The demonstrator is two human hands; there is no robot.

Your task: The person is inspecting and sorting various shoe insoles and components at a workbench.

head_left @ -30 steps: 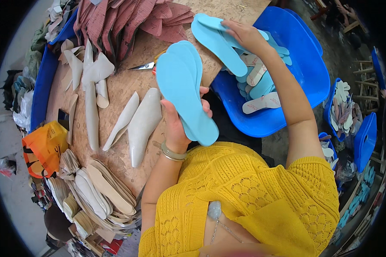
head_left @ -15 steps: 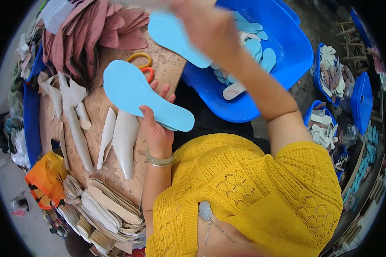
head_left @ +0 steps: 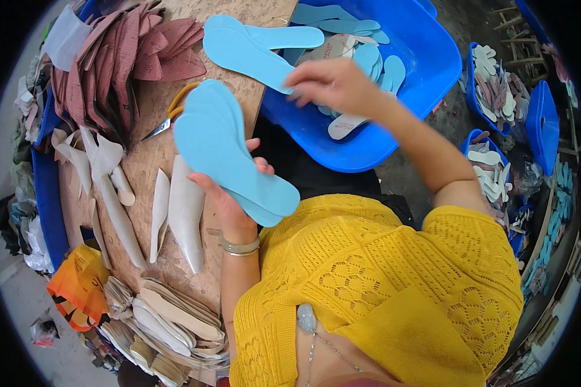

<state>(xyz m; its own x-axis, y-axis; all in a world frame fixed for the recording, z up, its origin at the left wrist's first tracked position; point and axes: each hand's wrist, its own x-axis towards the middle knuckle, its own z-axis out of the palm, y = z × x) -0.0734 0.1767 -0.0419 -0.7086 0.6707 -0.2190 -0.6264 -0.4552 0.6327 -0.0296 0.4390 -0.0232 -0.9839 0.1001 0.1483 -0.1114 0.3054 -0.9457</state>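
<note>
The wooden worktable [head_left: 148,168] carries most of the clutter, its edges bent by the lens. Off its right edge sits a big blue plastic tub [head_left: 426,71] with a heap of light blue foam insoles [head_left: 368,58] inside. At the table's far left corner lies a fanned pile of reddish-brown sole pieces [head_left: 116,64], and along the near edge a stack of beige insole boards [head_left: 168,322]. A few pale cream cut shapes [head_left: 186,216] rest flat near the middle of the table.

The left hand [head_left: 229,197] grips a small stack of light blue insoles [head_left: 229,151] from beneath, thumb over the near edge, heel end toward the body, toe pointing to the far side. The right hand [head_left: 332,84] pinches another pair of blue insoles [head_left: 258,45] by the heel end at the tub's left rim; their toes lie over the table's far right corner. Orange-handled scissors [head_left: 171,113] lie on the table just beyond the held stack, partly hidden by it.

To do this well, I judge the picked pieces should be brought flat onto the held stack, toe to toe, edges squared with the left thumb before the grip tightens, so nothing slides askew.
</note>
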